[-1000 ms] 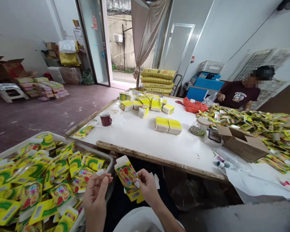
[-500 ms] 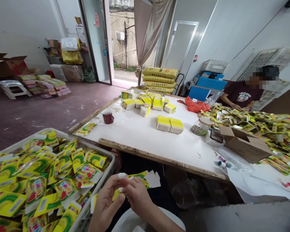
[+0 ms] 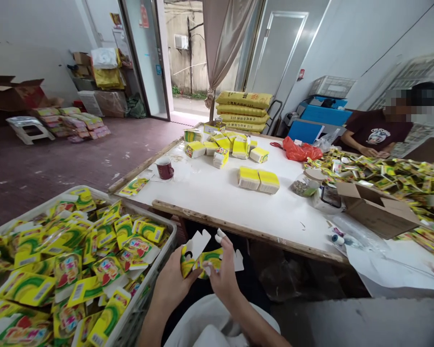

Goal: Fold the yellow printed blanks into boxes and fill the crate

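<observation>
Both my hands hold one small yellow-and-green printed carton (image 3: 206, 255) in front of my lap, below the table's near edge. My left hand (image 3: 173, 282) grips its left end, thumb on top. My right hand (image 3: 224, 272) pinches the right side, fingertips taped white, with a white flap sticking up between the hands. A grey crate (image 3: 144, 308) heaped with several of the same flat cartons sits just left of my left hand.
A white table (image 3: 217, 202) with a wooden rim carries stacked yellow packs (image 3: 258, 179), a red mug (image 3: 165, 169), an open cardboard box (image 3: 378, 212) and a heap of loose cartons (image 3: 401, 173). Another person (image 3: 379, 135) sits at the far right. Yellow sacks (image 3: 244, 112) lie by the doorway.
The carton went from upright in my right hand to flat between both hands, then opened with a flap raised. The view shifted slightly right and down.
</observation>
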Motion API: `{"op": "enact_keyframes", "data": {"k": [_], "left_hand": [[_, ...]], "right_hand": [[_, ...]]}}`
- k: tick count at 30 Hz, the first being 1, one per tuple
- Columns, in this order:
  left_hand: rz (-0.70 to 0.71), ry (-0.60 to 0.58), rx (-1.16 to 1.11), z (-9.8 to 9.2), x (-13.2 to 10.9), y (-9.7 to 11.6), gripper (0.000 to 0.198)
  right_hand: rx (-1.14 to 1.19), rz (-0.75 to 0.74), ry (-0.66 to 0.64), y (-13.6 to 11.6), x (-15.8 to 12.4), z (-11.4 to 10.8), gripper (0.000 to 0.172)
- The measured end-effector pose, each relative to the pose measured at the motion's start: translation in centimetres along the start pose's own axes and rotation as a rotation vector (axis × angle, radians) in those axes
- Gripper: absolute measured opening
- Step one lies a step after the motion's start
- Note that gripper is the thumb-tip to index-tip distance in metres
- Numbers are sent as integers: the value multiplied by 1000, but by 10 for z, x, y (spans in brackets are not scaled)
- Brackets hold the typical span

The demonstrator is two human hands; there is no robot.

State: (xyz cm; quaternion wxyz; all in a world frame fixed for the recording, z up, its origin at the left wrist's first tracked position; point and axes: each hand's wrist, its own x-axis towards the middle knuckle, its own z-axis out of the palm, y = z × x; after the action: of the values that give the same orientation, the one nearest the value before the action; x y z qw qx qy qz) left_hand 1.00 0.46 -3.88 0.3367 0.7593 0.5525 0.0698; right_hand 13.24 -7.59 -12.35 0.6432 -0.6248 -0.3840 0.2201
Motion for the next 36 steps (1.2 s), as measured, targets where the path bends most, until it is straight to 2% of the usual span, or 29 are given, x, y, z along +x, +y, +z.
{"op": "enact_keyframes", "data": {"k": [2, 5, 8, 13, 17, 21, 26, 28, 32, 36], "left_hand": [[47, 14, 34, 4, -1, -1, 67], [156, -76, 19, 14, -7, 1, 64], [166, -99, 14, 22, -12, 4, 63], [206, -19, 124, 24, -14, 0, 72], [341, 56, 257, 23, -14, -7, 62], [474, 81, 329, 23, -14, -10, 51], [468, 172, 372, 28, -13, -10, 51], [463, 223, 410, 31, -13, -10, 51], [460, 282, 411, 37, -13, -10, 54], [401, 301, 300, 40, -12, -12, 52]], "right_hand": [[168, 169, -79, 0, 2, 3, 53], [450, 421, -223, -6, 5, 6, 55], [696, 655, -273, -14, 9, 6, 60], [973, 868, -400, -26, 24, -4, 53], [1014, 918, -485, -29, 29, -13, 41], [916, 900, -542, -22, 26, -14, 34], [531, 799, -346, 4, 25, -16, 38], [479, 835, -340, 11, 27, -20, 41], [647, 942, -443, 4, 32, -25, 41], [809, 1019, -527, -5, 28, -24, 42]]}}
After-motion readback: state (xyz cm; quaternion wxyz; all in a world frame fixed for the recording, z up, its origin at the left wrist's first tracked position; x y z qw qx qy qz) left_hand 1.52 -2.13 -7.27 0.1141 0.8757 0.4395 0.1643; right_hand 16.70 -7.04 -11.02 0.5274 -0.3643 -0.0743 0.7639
